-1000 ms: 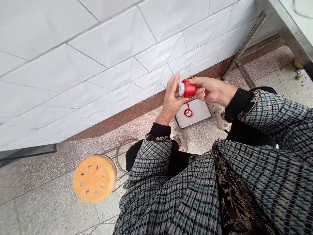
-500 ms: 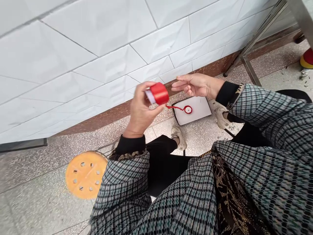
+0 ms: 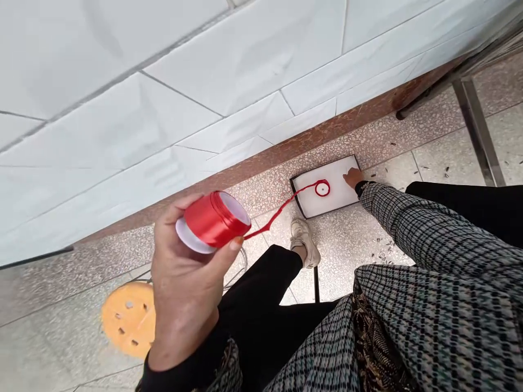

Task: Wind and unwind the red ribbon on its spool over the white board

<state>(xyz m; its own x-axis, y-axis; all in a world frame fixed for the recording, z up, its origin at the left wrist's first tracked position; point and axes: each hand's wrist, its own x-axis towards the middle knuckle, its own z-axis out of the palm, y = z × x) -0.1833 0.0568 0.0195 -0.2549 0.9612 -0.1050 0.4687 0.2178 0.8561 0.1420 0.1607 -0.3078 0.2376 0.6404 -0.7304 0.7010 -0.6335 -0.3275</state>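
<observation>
My left hand is wrapped round a spool of red ribbon with white ends, held up in front of the wall. From the spool a twisted red strand runs to a small ring of red ribbon lying on a white surface. That surface belongs to a shallow dark-edged box or tray on the floor. My right hand reaches down to the box's right end, its fingers drawn together near a thin mark on the white. Whatever they pinch, if anything, is too small to make out.
White tiles cover the wall ahead. At lower left stands a round orange stool with holes. A metal table leg rises on the right. My shoe is close to the box, and small dark bits litter the floor.
My right hand has moved away from the spool, down to the box's right end. My left hand has brought the spool closer and lower, and the red strand is stretched longer.
</observation>
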